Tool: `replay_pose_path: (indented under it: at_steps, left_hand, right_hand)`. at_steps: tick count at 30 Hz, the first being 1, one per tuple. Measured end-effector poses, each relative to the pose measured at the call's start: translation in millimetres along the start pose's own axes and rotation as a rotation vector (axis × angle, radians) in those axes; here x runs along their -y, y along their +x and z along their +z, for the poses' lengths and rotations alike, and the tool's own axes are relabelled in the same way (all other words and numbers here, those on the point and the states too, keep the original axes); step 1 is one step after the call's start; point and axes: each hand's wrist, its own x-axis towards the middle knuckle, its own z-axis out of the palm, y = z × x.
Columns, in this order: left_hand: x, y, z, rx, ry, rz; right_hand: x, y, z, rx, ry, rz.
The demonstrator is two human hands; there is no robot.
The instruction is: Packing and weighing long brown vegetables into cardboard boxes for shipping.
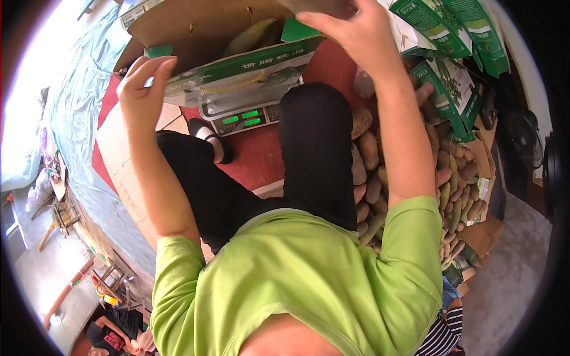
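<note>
The open carton point(240, 74) is set before the knees, its mouth upward and its printed front wall turned toward the body. Its footing should be minded first: the scale point(242, 120) is seen just below that wall, but whether the whole base is borne by it is hidden. The wall is best steadied lightly, since any press would probably disturb a reading. By the carton's left end the left hand point(142, 80) is held loosely curled, a narrow gap left between thumb and fingers, with nothing seen in it; whether the rim is touched cannot be told. At the upper edge of the view a dark produce piece point(323, 7), partly cut off, appears to be gripped in the right hand point(359, 35). It should be lowered, not dropped, so that bruising is avoided.

Counted by size: one heap point(454, 190) of oblong produce is seen at the right, too crowded to be numbered; one open carton; at least three green-and-white packages point(424, 21), overlapped at the upper right; one scale; two hands; one greenish piece point(249, 37) visible inside the carton and one held; lastly, three lit green windows point(252, 122) on the scale.
</note>
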Motion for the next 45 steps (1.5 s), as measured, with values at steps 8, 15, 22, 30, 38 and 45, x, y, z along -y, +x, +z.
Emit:
replay_pose_path:
  at_steps: [8,15,22,30,38,45]
  left_hand:
    - [55.2,6.5,-34.9,-0.589,-0.412,-0.514]
    - [147.3,-1.0,-41.5,-0.305,-0.632,-1.092]
    - [166.6,2.0,-15.2,0.29,-0.568,-1.144]
    - [166.5,4.2,-11.1,0.303,-0.497,-0.981]
    - [172.6,-20.2,-6.3,0.058,-0.938,-1.043]
    - [185.1,-43.4,-51.0,-0.063,-1.076,-1.125]
  right_hand:
    - [-77.6,-12.5,33.6,-0.128,0.293,0.453]
    - [-132.7,-64.6,47.7,0.054,0.417,1.092]
    - [-132.0,-59.4,68.4,0.206,0.601,1.097]
    - [-124.4,-54.8,63.5,0.157,0.473,1.05]
    - [-100.9,-35.7,70.8,-0.053,0.6,1.18]
    - [-74.7,-6.5,85.1,0.136,0.736,1.163]
